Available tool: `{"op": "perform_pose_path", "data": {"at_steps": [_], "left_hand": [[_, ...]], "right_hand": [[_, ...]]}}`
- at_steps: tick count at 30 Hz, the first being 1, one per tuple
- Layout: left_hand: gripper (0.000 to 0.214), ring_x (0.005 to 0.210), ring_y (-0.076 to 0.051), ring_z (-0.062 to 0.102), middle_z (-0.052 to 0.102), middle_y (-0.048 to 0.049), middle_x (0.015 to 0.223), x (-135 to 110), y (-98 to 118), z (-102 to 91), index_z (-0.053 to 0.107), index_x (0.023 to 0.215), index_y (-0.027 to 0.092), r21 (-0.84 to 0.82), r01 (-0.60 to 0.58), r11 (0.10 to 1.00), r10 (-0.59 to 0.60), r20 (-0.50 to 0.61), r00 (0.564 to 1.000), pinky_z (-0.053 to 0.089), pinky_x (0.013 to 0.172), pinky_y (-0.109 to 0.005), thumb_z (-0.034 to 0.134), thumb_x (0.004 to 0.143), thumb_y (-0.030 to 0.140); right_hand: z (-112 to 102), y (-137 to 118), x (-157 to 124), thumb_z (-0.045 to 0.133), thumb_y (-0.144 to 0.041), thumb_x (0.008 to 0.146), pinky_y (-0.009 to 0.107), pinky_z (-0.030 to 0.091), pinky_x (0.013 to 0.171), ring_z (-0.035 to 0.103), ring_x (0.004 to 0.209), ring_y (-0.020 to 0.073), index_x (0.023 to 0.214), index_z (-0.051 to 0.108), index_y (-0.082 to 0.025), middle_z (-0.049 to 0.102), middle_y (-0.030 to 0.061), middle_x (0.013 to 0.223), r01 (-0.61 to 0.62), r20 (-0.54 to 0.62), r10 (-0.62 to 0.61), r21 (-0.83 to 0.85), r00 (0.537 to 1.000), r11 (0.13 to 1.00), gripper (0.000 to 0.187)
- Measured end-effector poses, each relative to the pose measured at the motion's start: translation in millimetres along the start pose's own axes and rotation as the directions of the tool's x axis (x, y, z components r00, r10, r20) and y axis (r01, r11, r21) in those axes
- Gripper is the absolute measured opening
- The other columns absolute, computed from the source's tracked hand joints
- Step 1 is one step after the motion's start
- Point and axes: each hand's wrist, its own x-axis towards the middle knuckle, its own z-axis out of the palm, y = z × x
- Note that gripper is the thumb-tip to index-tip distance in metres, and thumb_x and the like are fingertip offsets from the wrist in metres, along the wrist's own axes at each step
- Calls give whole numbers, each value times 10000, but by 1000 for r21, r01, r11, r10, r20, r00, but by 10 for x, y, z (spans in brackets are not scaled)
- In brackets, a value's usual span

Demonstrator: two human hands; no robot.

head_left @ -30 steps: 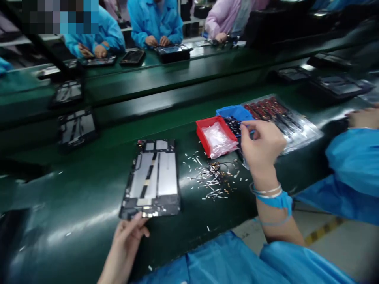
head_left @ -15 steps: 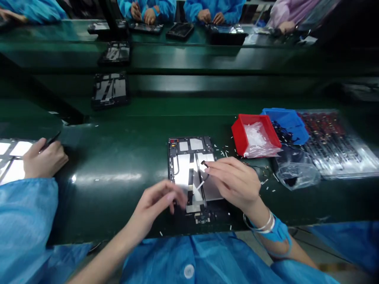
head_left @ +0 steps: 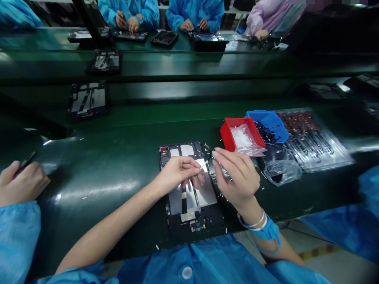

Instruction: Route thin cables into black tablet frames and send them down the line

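Two hands over the opened tablet (head_left: 189,189) at lower centre of the frame, flat on the green tabletop (head_left: 118,165). Our left hand (head_left: 177,171) pinches a thin white strip (head_left: 203,165); our right hand (head_left: 237,177) is loosely curled beside it, and we can't tell if it grips anything. Red bin (head_left: 226,136) sits just right.
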Motion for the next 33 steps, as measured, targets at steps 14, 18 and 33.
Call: {"op": "perform_pose_path", "data": {"at_steps": [14,18,33], "left_hand": [[97,464,-119,605,643,-18,557,35,-88,32,601,750,135,-5,-77,997,75,-166,983,388,375,-169,649,726,216],[176,505,-142,651,693,-67,659,31,-84,-5,571,753,131,-6,-49,999,47,-171,984,398,369,-174,676,728,271],[213,465,-138,638,684,-54,615,-242,-28,-39,584,766,123,-81,-56,995,47,-107,993,383,362,-167,701,738,298]], "right_hand": [[139,-112,-25,623,-56,783,302,567,647,666,756,177,890,677,-166,755,63,829,-1,119,-15,131,993,991,162],[-1,358,-19,589,-95,811,314,528,635,649,693,164,921,693,-232,750,19,805,-87,31,89,-82,996,993,204],[76,-39,137,574,-70,828,292,530,656,584,789,176,848,667,-193,715,50,830,171,233,-192,107,953,980,156]]}}
